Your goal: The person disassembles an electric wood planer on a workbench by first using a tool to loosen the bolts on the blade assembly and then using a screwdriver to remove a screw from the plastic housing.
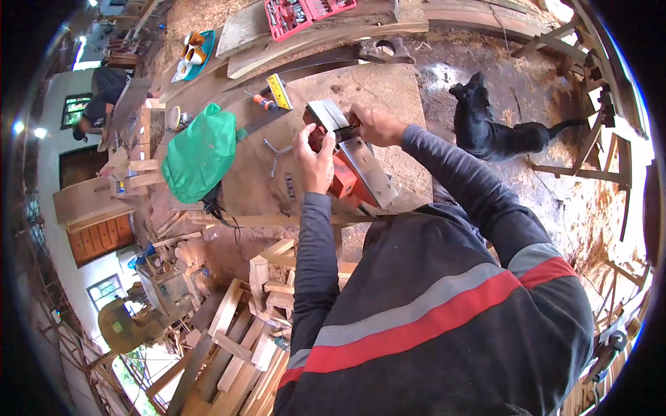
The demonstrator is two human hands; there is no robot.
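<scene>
An electric hand planer (370, 173) with a red-orange body and a flat metal sole lies sole up on the wooden workbench (388, 89). My left hand (317, 158) is closed on the planer's near-left side, thumb and fingers around its middle. My right hand (374, 125) is at the far side of the sole, with its fingers pinched at a small dark part near the cutter opening. What those fingers hold is mostly hidden. To the left on the bench lie a three-armed wrench (276, 155), an orange-handled screwdriver (265, 102) and a yellow square (279, 91).
A green cloth cover (201, 152) sits at the bench's left. Beyond are a handsaw (385, 51), boards, a red socket case (281, 19) and a blue tray (205, 61) with cups. On the right stands a black dog (494, 132). Another person (105, 97) is far left.
</scene>
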